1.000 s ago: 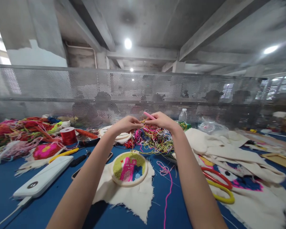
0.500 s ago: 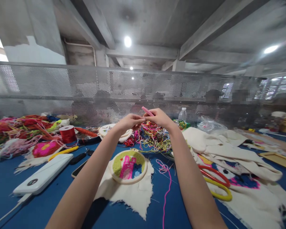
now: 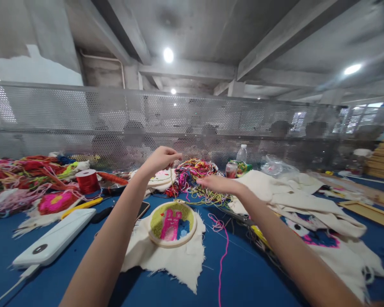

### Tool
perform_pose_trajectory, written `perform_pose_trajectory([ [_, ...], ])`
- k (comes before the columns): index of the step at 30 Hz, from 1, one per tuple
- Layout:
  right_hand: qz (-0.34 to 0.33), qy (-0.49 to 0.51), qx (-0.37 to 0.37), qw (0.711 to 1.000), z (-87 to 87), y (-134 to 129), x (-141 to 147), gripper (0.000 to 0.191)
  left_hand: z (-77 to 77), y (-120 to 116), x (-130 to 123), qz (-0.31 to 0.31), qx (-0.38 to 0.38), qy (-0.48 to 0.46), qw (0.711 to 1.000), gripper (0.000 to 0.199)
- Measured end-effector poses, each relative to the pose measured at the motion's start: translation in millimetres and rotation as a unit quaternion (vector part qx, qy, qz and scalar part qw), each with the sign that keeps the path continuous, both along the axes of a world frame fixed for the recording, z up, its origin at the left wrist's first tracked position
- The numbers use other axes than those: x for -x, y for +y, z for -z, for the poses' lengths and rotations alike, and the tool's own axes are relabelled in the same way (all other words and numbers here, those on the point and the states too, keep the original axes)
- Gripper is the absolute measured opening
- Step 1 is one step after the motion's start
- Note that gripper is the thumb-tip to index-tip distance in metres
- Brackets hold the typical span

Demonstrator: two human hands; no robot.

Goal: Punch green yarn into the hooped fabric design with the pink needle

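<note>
My left hand (image 3: pixel 163 161) is raised above the table, thumb and fingers pinched on a thin yellow-green thread (image 3: pixel 171 175) that hangs down. Lower and to the right, my right hand (image 3: pixel 220 184) points left beside the tangled yarn pile (image 3: pixel 208 194); its fingers are together, with a pinkish tip at their end, and what they hold is blurred. Below both hands, a round embroidery hoop (image 3: pixel 173 224) with a pink castle shape on green lies on cream cloth (image 3: pixel 182 260). A pink strand (image 3: pixel 223 256) runs along the table right of it.
At left are a white power bank (image 3: pixel 54 238) with a cable, a red thread spool (image 3: pixel 87 181) and heaped yarn (image 3: pixel 28 175). A can (image 3: pixel 231 169) and bottle (image 3: pixel 242 153) stand behind. Cream fabric (image 3: pixel 294 194) covers the right side. A perforated metal screen (image 3: pixel 179 115) runs across the back.
My hands, together before, have moved apart; the right has dropped. The pink stick that stood out from my right hand no longer shows clearly. A thread now hangs from my left hand.
</note>
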State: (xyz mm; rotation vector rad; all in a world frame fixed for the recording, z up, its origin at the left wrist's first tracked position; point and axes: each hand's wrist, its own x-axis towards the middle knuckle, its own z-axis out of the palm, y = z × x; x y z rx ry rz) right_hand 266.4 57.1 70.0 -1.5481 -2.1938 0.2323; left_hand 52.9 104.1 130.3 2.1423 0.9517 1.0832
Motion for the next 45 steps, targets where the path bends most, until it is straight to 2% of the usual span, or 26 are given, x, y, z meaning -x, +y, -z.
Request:
perform_pose_trajectory([
  [3,0.055,-0.069,0.032,0.996,45.4,-7.7,-9.1,0.013,1.0,3.4,4.7,0.0,0.007,0.002,1.0,0.018],
  [6,0.113,-0.106,0.019,0.988,70.1,-28.6,-22.1,0.027,1.1,5.6,7.2,-0.005,0.009,0.005,1.0,0.016],
  [9,0.112,-0.121,0.07,0.984,77.0,-52.4,-28.7,0.018,0.2,6.7,8.7,-0.015,0.004,0.023,1.0,0.016],
  [12,0.094,-0.124,0.115,0.981,81.9,-69.6,-24.2,0.021,-0.8,7.0,10.3,-0.03,-0.003,0.043,0.999,0.017],
  [19,0.113,-0.144,0.113,0.977,96.0,-73.6,-1.2,0.012,-0.3,6.0,10.6,-0.037,0.002,0.06,0.998,0.018],
  [22,0.112,-0.153,0.121,0.974,89.6,-73.6,-4.3,0.011,-0.2,7.4,11.0,-0.034,0.008,0.062,0.997,0.019],
  [25,0.118,-0.141,0.125,0.975,72.8,-72.7,-20.0,0.01,0.1,11.5,13.9,-0.033,0.016,0.056,0.998,0.018],
  [30,0.11,-0.043,0.051,0.992,37.0,-49.1,-38.2,0.019,5.3,21.7,17.6,-0.032,0.035,0.032,0.998,0.017],
  [33,0.071,0.028,0.017,0.997,20.4,-23.6,-25.8,0.019,11.8,24.2,11.3,-0.015,0.06,0.017,0.998,0.02],
  [38,-0.013,0.116,0.048,0.992,0.3,17.8,8.4,0.019,24.6,22.2,-7.6,0.069,0.129,-0.01,0.989,0.028],
  [41,-0.029,0.167,0.063,0.984,-5.2,38.1,20.6,0.024,32.4,24.9,-14.0,0.098,0.167,-0.025,0.981,0.038],
  [45,-0.048,0.215,0.064,0.973,-3.1,54.2,27.7,0.027,42.5,33.3,-19.5,0.081,0.153,-0.096,0.98,0.035],
])
